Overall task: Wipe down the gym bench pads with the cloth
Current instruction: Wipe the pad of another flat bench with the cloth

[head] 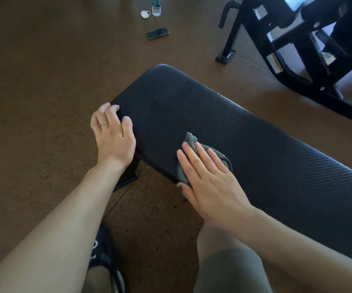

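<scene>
Head view: nearest the camera, a dark shoe (pixel 105 256) is seen on the brown floor (pixel 33 81), beside a knee in olive shorts (pixel 230 271). Beyond these, the right hand (pixel 208 182) is laid flat with straight fingers on a grey cloth (pixel 192 142), which is pressed onto the black bench pad (pixel 266 157) close to its near long edge. The left hand (pixel 112 134), with a ring (pixel 104 123) worn on one finger, is set on the pad's left end corner, its fingers curled over the edge and the thumb resting on top. The two hands are held apart. Farther off, a phone (pixel 157 33), a water bottle (pixel 156 6) and a small white object (pixel 145 14) are seen on the floor. A black machine frame (pixel 293 39) is seen at the far right.
</scene>
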`<state>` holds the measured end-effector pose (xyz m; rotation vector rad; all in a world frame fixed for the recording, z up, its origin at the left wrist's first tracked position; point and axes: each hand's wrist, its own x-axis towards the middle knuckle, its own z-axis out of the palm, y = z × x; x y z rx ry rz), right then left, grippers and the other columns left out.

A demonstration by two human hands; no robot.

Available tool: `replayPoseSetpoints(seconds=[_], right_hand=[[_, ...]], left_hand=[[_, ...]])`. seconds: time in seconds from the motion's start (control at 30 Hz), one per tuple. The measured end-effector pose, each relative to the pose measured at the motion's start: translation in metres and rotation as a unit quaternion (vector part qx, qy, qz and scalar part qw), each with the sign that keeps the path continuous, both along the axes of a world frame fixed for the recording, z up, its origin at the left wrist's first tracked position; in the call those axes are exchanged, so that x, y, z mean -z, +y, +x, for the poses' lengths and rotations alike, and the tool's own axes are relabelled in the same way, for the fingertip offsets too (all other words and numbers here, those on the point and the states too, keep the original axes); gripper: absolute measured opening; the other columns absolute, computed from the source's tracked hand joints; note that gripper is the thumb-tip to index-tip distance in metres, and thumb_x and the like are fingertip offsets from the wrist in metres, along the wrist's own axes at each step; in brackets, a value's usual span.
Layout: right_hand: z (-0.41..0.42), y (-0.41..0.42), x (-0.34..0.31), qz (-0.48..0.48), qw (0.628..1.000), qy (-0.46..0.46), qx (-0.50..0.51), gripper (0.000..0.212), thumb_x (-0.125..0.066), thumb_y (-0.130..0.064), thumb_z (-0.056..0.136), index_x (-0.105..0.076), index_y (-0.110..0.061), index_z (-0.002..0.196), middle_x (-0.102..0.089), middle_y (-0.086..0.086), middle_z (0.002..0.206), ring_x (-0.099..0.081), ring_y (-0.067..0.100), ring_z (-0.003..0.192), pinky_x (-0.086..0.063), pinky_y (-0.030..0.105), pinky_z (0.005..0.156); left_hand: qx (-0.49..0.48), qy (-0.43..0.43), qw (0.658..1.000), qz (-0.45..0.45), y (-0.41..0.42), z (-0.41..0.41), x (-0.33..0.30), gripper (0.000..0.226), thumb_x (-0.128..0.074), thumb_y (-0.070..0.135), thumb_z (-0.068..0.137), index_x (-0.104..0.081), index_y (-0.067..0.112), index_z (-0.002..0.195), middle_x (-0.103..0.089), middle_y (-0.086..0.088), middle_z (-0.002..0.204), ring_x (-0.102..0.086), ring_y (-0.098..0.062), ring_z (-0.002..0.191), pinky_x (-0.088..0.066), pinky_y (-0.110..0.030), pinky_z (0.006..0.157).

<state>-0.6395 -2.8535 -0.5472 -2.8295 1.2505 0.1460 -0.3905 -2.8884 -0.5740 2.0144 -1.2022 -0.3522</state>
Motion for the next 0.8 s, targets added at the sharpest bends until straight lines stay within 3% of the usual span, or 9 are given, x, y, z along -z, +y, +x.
replayPoseSetpoints(seconds=[0.07,0.2,0.3,0.37,0.47,0.57,0.63,0.7,0.8], right_hand=[[0.035,-0.018,0.000,0.011,1.000,-0.028,-0.006,0.066,-0.015,-0.052,0.109,-0.012,-0.015,0.164,-0.010,0.008,0.171,-0.003,0.027,0.158,-0.011,0.047,0.129],[0.117,-0.056,-0.008,0.015,0.999,-0.046,0.000,0.066,-0.017,-0.049,0.110,-0.005,-0.012,0.164,-0.003,0.009,0.172,0.002,0.027,0.159,-0.003,0.044,0.129],[0.109,-0.046,-0.007,0.012,0.999,-0.040,-0.014,0.067,-0.021,-0.050,0.110,-0.006,-0.013,0.164,-0.004,0.008,0.172,0.000,0.026,0.159,-0.006,0.045,0.129],[0.067,-0.022,-0.002,-0.010,0.999,-0.026,-0.034,0.069,-0.031,-0.049,0.109,-0.011,-0.013,0.164,-0.010,0.009,0.171,-0.007,0.027,0.158,-0.015,0.047,0.128],[0.017,0.001,0.007,-0.044,0.998,-0.002,-0.045,0.071,-0.047,-0.044,0.105,-0.022,-0.011,0.162,-0.020,0.012,0.168,-0.019,0.031,0.156,-0.024,0.049,0.125],[0.024,-0.006,0.012,-0.060,0.997,0.011,-0.049,0.071,-0.046,-0.043,0.105,-0.021,-0.007,0.161,-0.021,0.016,0.168,-0.020,0.035,0.155,-0.024,0.051,0.125],[0.055,-0.020,0.010,-0.057,0.997,0.010,-0.059,0.072,-0.043,-0.043,0.107,-0.017,-0.005,0.162,-0.018,0.018,0.168,-0.017,0.036,0.156,-0.021,0.051,0.126],[0.099,-0.036,0.009,-0.058,0.996,-0.010,-0.066,0.071,-0.037,-0.044,0.108,-0.012,-0.005,0.162,-0.013,0.019,0.169,-0.013,0.036,0.157,-0.017,0.050,0.127],[0.159,-0.057,0.003,-0.064,0.996,-0.019,-0.062,0.069,-0.029,-0.042,0.110,-0.004,-0.006,0.163,-0.006,0.018,0.171,-0.005,0.034,0.158,-0.010,0.048,0.129]], left_hand=[[0.003,0.008,1.000,0.005,0.000,0.001,-0.001,0.054,-0.028,0.033,0.097,-0.042,0.006,0.142,-0.029,-0.010,0.157,-0.017,-0.029,0.148,-0.014,-0.035,0.120],[-0.003,0.075,0.997,-0.016,0.001,0.011,-0.008,0.047,-0.029,0.030,0.099,-0.048,0.009,0.137,-0.036,-0.006,0.150,-0.024,-0.023,0.145,-0.007,-0.014,0.115],[-0.061,0.163,0.984,-0.031,0.000,0.017,-0.015,0.040,-0.030,0.024,0.109,-0.045,0.009,0.142,-0.035,-0.002,0.150,-0.032,-0.018,0.136,-0.026,-0.030,0.115],[-0.091,0.251,0.963,-0.021,0.001,0.015,-0.012,0.046,-0.028,0.028,0.111,-0.033,0.010,0.154,-0.028,-0.004,0.159,-0.034,-0.016,0.137,-0.029,-0.027,0.107],[-0.092,0.369,0.925,-0.012,0.005,0.012,-0.001,0.055,-0.027,0.036,0.110,-0.018,0.021,0.162,-0.032,-0.006,0.162,-0.036,-0.022,0.145,-0.032,-0.036,0.119],[-0.082,0.397,0.914,-0.008,0.008,0.018,0.005,0.061,-0.027,0.051,0.103,-0.029,0.026,0.159,-0.043,-0.003,0.156,-0.042,-0.022,0.142,-0.034,-0.047,0.121],[-0.073,0.429,0.900,-0.017,0.009,0.021,0.003,0.064,-0.025,0.057,0.101,-0.044,0.024,0.152,-0.057,0.001,0.144,-0.053,-0.015,0.133,-0.042,-0.039,0.116],[-0.058,0.470,0.880,-0.034,0.011,0.022,0.002,0.057,-0.019,0.045,0.109,-0.054,0.017,0.144,-0.068,0.000,0.131,-0.065,-0.011,0.119,-0.053,-0.025,0.100],[-0.040,0.498,0.865,-0.047,0.014,0.030,0.004,0.061,-0.012,0.042,0.111,-0.058,0.019,0.143,-0.071,-0.002,0.131,-0.067,-0.013,0.120,-0.053,-0.027,0.093]])
